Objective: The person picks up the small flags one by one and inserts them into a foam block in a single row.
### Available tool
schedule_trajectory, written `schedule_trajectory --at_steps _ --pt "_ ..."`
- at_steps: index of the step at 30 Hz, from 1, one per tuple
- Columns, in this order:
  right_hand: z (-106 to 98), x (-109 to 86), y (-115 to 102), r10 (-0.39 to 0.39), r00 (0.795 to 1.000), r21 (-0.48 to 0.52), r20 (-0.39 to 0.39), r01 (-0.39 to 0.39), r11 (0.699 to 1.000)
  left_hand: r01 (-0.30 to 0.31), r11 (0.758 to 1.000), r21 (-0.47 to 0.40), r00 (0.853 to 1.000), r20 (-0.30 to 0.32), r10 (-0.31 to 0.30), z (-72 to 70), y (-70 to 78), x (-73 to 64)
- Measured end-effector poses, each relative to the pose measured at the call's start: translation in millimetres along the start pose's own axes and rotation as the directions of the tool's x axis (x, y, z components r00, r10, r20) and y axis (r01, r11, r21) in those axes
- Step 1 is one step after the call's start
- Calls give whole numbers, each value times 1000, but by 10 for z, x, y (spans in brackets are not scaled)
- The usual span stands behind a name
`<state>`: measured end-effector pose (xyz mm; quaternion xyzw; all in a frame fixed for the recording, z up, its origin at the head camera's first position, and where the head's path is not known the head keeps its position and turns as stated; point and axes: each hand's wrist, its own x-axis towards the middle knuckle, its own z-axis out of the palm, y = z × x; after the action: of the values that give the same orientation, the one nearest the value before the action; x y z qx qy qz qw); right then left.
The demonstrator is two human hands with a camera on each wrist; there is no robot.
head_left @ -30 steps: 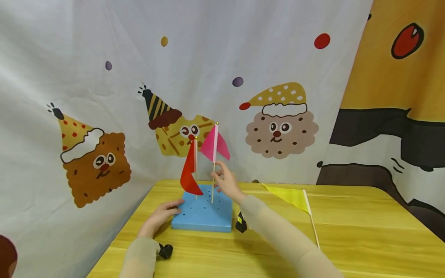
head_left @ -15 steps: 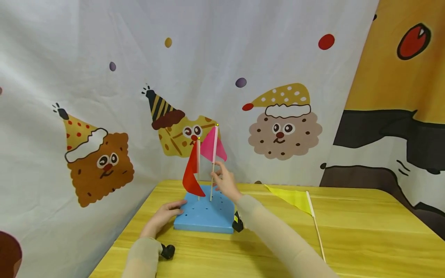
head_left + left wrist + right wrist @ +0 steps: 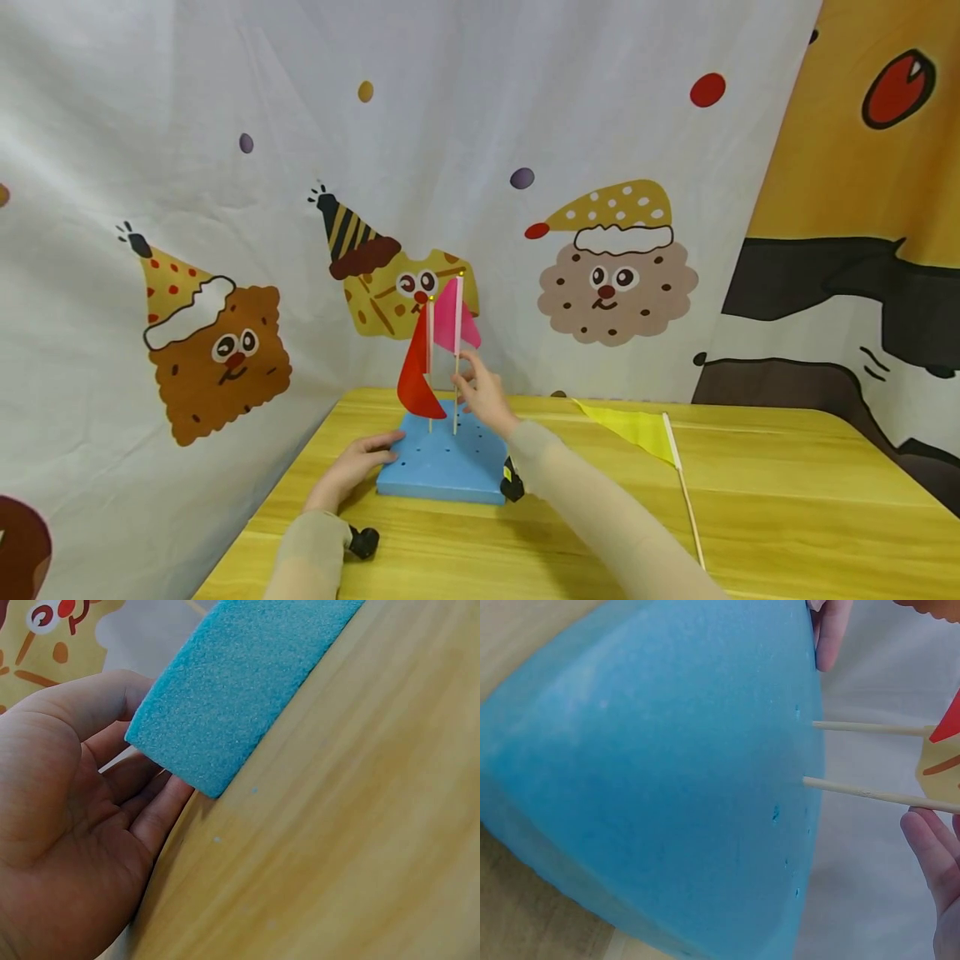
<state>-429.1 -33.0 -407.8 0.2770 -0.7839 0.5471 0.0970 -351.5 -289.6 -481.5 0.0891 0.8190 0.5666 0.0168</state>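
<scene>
In the head view, a blue foam block [image 3: 442, 475] with small holes in its top lies on the wooden table. A red flag [image 3: 417, 375] stands in it on a thin stick. My right hand [image 3: 487, 396] pinches the stick of a pink flag [image 3: 448, 321] just below the cloth, the stick upright with its lower end at a hole. The right wrist view shows this stick [image 3: 870, 795] meeting the block's top beside the red flag's stick [image 3: 870, 728]. My left hand [image 3: 352, 467] rests at the block's left edge, thumb over the top, fingers [image 3: 161, 814] along the side.
A yellow triangular flag [image 3: 637, 433] on a stick lies on the table [image 3: 585, 542] to the right of my right forearm. A curtain [image 3: 450, 125] printed with cartoon biscuits hangs close behind the table and along its left.
My right hand and the pink flag have shifted slightly left, nearer the red flag, and the stick stands straighter. The left hand keeps its place on the block. The view has turned slightly left.
</scene>
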Motion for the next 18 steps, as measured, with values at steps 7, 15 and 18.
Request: schedule_trajectory --at_steps 7,15,18 --pt "36 -38 23 -24 999 4 28 24 1000 -10 1000 13 1000 7 10 -5 8 -13" --pt "66 -87 87 -19 999 11 29 18 1000 -13 1000 -1 1000 7 13 0 -1 3" --pt "73 -91 109 -27 999 0 24 27 1000 -20 1000 -7 1000 9 20 -1 2 -7"
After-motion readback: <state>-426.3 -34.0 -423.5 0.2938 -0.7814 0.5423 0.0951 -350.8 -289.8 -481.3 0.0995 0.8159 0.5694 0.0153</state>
